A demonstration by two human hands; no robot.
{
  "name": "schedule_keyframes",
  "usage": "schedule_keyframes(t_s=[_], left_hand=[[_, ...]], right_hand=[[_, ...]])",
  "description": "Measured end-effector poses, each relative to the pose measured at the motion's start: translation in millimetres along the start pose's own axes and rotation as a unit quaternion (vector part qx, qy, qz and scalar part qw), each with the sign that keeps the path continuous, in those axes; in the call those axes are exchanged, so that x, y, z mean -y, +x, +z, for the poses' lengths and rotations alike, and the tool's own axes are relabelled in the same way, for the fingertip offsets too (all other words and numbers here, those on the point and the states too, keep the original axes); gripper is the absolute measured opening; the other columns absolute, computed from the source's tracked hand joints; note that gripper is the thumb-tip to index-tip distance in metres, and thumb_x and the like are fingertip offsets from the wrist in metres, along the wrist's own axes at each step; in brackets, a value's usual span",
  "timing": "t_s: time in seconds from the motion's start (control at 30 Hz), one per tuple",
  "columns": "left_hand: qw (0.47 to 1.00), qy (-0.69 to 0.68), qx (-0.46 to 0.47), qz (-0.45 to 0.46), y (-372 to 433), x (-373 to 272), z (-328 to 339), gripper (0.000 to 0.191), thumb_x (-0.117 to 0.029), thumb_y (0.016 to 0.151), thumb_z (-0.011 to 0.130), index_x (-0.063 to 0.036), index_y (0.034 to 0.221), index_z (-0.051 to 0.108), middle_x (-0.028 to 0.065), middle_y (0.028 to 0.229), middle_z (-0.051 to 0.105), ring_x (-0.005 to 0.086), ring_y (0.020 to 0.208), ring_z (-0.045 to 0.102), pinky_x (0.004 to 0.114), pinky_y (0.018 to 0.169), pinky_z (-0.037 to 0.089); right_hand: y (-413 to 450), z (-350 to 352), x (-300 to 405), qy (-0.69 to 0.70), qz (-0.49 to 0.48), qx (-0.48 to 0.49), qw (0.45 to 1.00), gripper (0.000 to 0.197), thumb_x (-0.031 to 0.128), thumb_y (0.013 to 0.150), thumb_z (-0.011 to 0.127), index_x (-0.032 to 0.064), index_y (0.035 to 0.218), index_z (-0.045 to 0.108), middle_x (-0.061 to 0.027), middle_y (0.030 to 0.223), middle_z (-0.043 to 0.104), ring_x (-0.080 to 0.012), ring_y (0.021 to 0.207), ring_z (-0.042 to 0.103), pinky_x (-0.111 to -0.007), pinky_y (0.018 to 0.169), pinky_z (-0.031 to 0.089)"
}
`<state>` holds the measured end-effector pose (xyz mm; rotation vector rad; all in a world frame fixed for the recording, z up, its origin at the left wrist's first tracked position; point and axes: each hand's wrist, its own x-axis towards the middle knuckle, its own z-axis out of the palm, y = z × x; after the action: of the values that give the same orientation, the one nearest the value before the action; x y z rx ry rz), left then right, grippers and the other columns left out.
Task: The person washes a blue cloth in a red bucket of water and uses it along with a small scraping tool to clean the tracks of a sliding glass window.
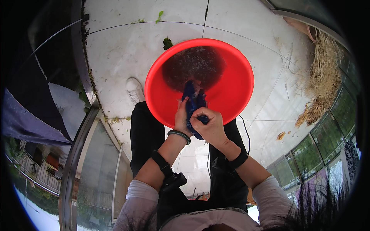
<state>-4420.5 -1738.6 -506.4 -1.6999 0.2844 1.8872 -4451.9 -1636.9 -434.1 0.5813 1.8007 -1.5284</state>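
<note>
A wet dark-blue cloth [190,108] is bunched between my two hands over the near side of a red plastic basin [231,99]. My left hand [181,117] holds it from the left, the thumb lying along the fabric. On the right, the curled fingers of my right hand [210,122] pinch a fold of the same cloth. Its far end hangs toward dark, murky water [193,65] pooled at the basin's far side; whether it touches the water is hard to tell. The basin looks tilted, with its near rim by my knees.
Pale floor tiles [121,49] surround the basin. A dry straw bundle [325,66] lies at the right, near a window wall. A glass-paned metal frame [95,170] stands at left. My white shoe [134,88] is beside the basin. A black cable [245,130] runs near my right knee.
</note>
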Motion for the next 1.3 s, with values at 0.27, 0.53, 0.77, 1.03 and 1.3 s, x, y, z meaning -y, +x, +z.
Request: schedule_keyframes(t_s=[0.27,0.53,0.77,1.03,1.3], left_hand=[[0.987,0.027,-0.038,0.153,-4,8,20,0.027,-0.023,0.098,0.044,-0.0118,0.122,0.047,0.0061,0.114,0.058,0.0221,0.105,0.059,0.043,0.091,0.048],[0.991,0.004,0.040,0.124,9,-5,-15,0.027,-0.036,0.095,0.052,-0.0132,0.108,0.050,0.0076,0.093,0.059,0.0191,0.082,0.061,0.031,0.074,0.052],[0.987,0.041,-0.096,0.121,-8,3,27,0.028,-0.026,0.098,0.046,-0.0152,0.124,0.045,0.0075,0.120,0.055,0.0243,0.111,0.055,0.043,0.093,0.047],[0.991,0.055,0.006,0.124,7,-16,-9,0.018,-0.028,0.099,0.045,-0.0119,0.105,0.052,0.0099,0.098,0.060,0.0208,0.086,0.061,0.035,0.079,0.052],[0.977,0.088,-0.068,0.180,-5,-2,21,0.018,-0.020,0.099,0.047,-0.0102,0.114,0.048,0.0045,0.108,0.060,0.0165,0.095,0.060,0.033,0.081,0.051]], right_hand=[[102,-17,-97,-0.146,0.077,-0.180,0.970,0.021,0.022,0.073,0.066,0.0040,0.083,0.069,-0.0188,0.074,0.065,-0.0302,0.072,0.066,-0.035,0.069,0.051],[9,35,-8,-0.201,-0.139,-0.143,0.959,0.030,0.021,0.073,0.074,0.0090,0.099,0.065,-0.0120,0.098,0.051,-0.0279,0.091,0.056,-0.034,0.082,0.047],[109,-1,-69,-0.224,0.068,-0.201,0.951,0.027,0.024,0.083,0.065,-0.0007,0.072,0.062,-0.0169,0.056,0.053,-0.0269,0.051,0.054,-0.039,0.056,0.045],[3,32,-4,-0.132,-0.055,-0.133,0.981,0.036,0.030,0.083,0.070,0.0057,0.107,0.060,-0.0170,0.106,0.045,-0.0297,0.099,0.052,-0.035,0.085,0.045],[90,7,-73,-0.231,-0.010,-0.207,0.951,0.030,0.030,0.087,0.063,0.0013,0.095,0.063,-0.0245,0.088,0.061,-0.0425,0.083,0.060,-0.041,0.072,0.049]])
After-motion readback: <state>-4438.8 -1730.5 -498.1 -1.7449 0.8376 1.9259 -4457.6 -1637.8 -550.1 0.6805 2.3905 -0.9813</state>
